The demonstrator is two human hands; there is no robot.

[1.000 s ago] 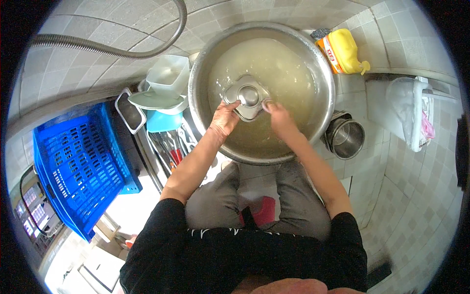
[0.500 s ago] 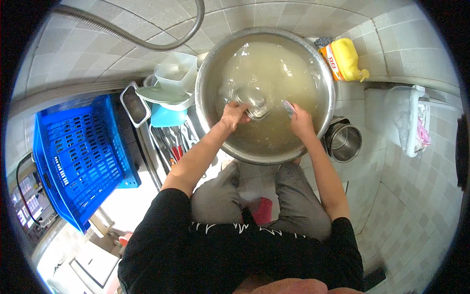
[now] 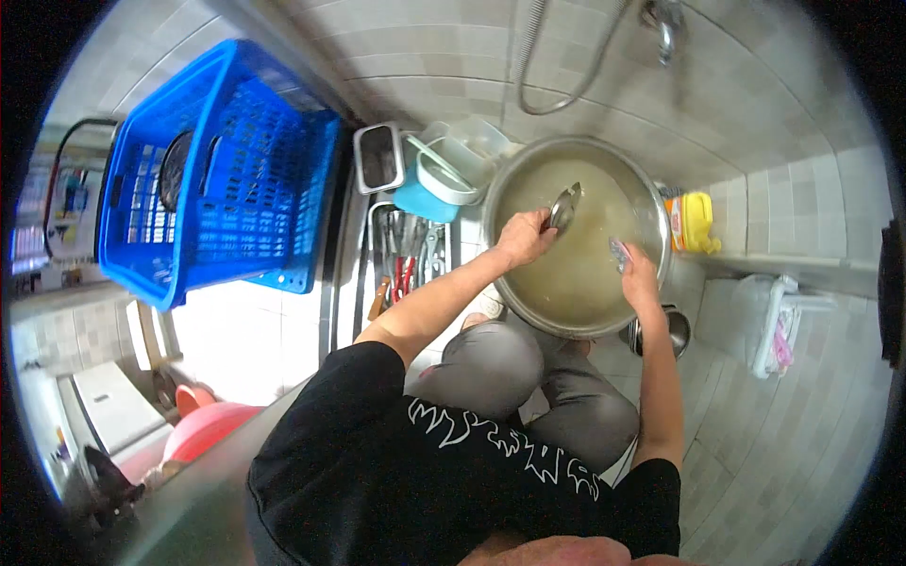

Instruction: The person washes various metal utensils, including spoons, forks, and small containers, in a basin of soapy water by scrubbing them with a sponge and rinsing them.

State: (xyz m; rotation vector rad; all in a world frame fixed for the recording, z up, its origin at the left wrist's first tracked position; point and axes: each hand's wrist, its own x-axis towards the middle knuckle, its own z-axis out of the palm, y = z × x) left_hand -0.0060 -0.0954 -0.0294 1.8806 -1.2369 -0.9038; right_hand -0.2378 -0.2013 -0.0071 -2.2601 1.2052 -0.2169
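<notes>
Here, over the big tub (image 3: pixel 557 330), in the left hand (image 3: pixel 528 238), a shiny lid (image 3: pixel 565 208), tipped up almost on its edge above the cloudy water (image 3: pixel 571 288). Held at the near side, with thumb and fingers bent around it. In the right hand (image 3: pixel 640 275), a small grey pad (image 3: pixel 619 253) (too small to tell just what kind), gripped in curled fingers, near the lid but not touching it. Just left of the tub, a pile of white boxes (image 3: pixel 451 191), with a blue box (image 3: pixel 412 202) beside them. Next to that, a little metal pan (image 3: pixel 379 158); closer in, a bunch of tools (image 3: pixel 410 250), some with red handles. Farther left, a big blue basket (image 3: pixel 203 245) full of holes. Right of the tub, a yellow jug (image 3: pixel 696 222); nearer, close to the rim and partly hidden by the right arm (image 3: pixel 665 406), metal pots (image 3: pixel 679 330). High up, a tap (image 3: pixel 666 38) and a bendy hose (image 3: pixel 569 106).
</notes>
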